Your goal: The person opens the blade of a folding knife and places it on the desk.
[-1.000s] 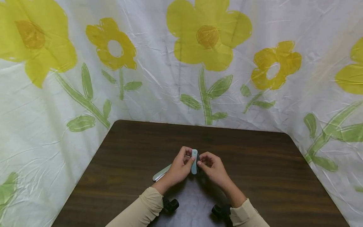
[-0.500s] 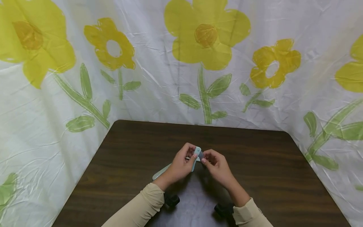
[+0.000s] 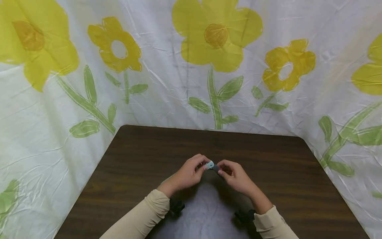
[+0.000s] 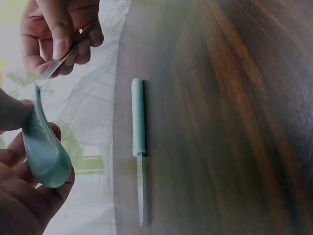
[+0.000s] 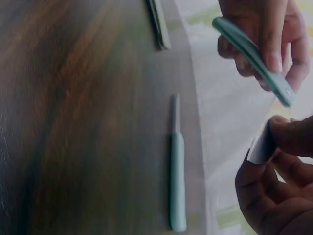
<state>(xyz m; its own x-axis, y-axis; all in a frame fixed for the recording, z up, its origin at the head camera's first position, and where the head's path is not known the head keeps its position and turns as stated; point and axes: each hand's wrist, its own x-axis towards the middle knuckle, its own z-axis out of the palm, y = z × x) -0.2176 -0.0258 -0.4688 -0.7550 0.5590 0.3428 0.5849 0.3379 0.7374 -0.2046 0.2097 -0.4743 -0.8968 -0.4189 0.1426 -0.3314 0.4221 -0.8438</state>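
Between my hands is a folding knife with a pale teal handle [image 3: 210, 164] and a grey metal blade [image 3: 216, 168]. My left hand [image 3: 187, 172] grips the handle between thumb and fingers; in the left wrist view the curved handle [image 4: 46, 147] hangs across those fingers. The thumb and fingertips of my right hand [image 3: 235, 176] pinch the blade [image 5: 263, 147]. Handle and blade extend from each other at the pivot end. On the table below lies another teal-handled knife [image 4: 139, 117], its blade exposed, mostly hidden behind my left hand in the head view.
A pale green piece with a shiny edge [image 5: 159, 24] lies near the top of the right wrist view, only partly visible. The dark wooden table [image 3: 143, 149] ends at a white curtain [image 3: 167, 83] with yellow flowers. Black wrist cameras [image 3: 176, 206] sit under both wrists.
The knife's handle has turned from upright to slanting toward my left palm. Its blade has swung out to the right, with my right hand moving right and slightly down.
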